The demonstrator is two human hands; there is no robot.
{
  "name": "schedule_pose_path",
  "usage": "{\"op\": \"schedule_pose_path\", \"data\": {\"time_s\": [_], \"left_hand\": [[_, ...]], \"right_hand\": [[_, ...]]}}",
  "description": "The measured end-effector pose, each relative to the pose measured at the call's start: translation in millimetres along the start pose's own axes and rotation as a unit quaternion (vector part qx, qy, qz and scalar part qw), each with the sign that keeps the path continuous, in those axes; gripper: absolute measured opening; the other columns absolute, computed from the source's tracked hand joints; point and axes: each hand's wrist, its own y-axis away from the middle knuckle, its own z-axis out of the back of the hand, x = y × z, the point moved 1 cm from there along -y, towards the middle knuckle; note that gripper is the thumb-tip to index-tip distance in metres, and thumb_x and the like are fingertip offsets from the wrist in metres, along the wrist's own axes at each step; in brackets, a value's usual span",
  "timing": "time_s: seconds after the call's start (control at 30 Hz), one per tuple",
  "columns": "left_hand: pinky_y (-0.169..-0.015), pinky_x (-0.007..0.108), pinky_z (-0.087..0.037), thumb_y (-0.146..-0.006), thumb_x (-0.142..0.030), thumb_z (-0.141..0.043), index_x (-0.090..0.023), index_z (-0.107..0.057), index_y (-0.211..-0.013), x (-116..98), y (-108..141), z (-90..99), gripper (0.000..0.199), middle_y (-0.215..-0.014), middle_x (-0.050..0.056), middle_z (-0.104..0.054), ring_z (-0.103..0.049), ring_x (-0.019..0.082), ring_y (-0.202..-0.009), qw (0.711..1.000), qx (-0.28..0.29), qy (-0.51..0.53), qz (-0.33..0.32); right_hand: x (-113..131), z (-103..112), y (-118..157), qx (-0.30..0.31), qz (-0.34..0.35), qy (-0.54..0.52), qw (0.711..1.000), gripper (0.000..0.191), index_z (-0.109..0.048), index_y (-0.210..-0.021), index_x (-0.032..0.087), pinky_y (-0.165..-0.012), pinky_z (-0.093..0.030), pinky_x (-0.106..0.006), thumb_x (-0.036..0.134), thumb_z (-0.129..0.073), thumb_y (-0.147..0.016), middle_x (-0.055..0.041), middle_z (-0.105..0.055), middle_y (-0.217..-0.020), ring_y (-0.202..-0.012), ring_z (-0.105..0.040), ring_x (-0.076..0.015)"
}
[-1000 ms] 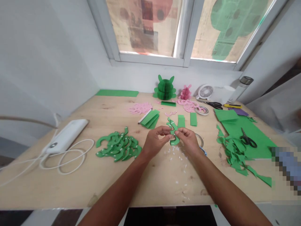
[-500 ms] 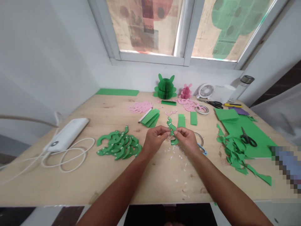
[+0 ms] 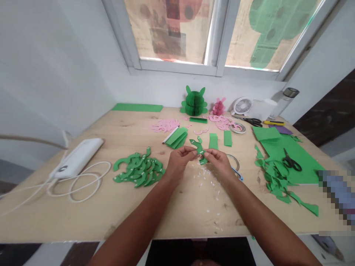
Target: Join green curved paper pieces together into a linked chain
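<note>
Right of the green pile, the left hand pinches a curved cutout above the table, and the right hand pinches its other side, thumb against fingers. A light hold close to both edges should keep the thin paper from creasing. The mark on the white box is too small to read; no other writing is legible.
</note>
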Motion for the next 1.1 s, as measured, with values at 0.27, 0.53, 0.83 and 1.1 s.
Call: {"op": "schedule_pose_path", "data": {"time_s": [0.27, 0.53, 0.83, 1.1], "left_hand": [[-0.064, 0.026, -0.044, -0.056, -0.026, -0.077, -0.014, -0.065, -0.077, 3.1, -1.2, 0.9, 0.027, -0.061, 0.001, -0.067, -0.064, 0.015, -0.063, 0.999, 0.014, -0.004, 0.031], [-0.059, 0.025, -0.042, -0.055, -0.032, -0.077, -0.013, -0.063, -0.063, 0.4, 0.9, -1.2, 0.025, -0.058, 0.002, -0.065, -0.057, 0.012, -0.055, 0.999, 0.027, -0.028, 0.036], [-0.058, 0.024, -0.043, -0.054, -0.031, -0.077, -0.013, -0.063, -0.063, -0.1, 2.3, -1.8, 0.024, -0.056, 0.0, -0.061, -0.054, 0.01, -0.054, 1.0, 0.006, 0.0, 0.024], [-0.061, 0.025, -0.043, -0.053, -0.032, -0.077, -0.013, -0.061, -0.061, -3.2, 3.9, -3.3, 0.026, -0.056, -0.001, -0.06, -0.054, 0.01, -0.055, 0.999, 0.014, 0.004, 0.033]], "right_hand": [[-4.7, -0.5, -0.8, -0.001, -0.009, -0.014, 1.0, 0.025, -0.065, -0.073, 0.017, -0.056, -0.04, -0.024, 0.041, -0.067, -0.069, 0.0, -0.065, -0.063, -0.057, -0.056, -0.0127], [-0.6, -1.4, 1.1, 0.004, -0.003, 0.003, 1.0, 0.027, -0.065, -0.074, 0.017, -0.057, -0.041, -0.025, 0.044, -0.065, -0.07, 0.0003, -0.061, -0.06, -0.059, -0.055, -0.0137], [-5.4, -2.2, 1.8, 0.008, -0.018, 0.023, 1.0, 0.03, -0.059, -0.07, 0.017, -0.043, -0.027, -0.021, 0.045, -0.068, -0.066, 0.0047, -0.049, -0.052, -0.044, -0.036, -0.0074], [-3.3, -1.8, 2.0, 0.016, -0.031, 0.007, 0.999, 0.034, -0.051, -0.06, 0.019, -0.041, -0.021, -0.022, 0.047, -0.069, -0.064, 0.0072, -0.04, -0.046, -0.041, -0.03, -0.0064]]}}
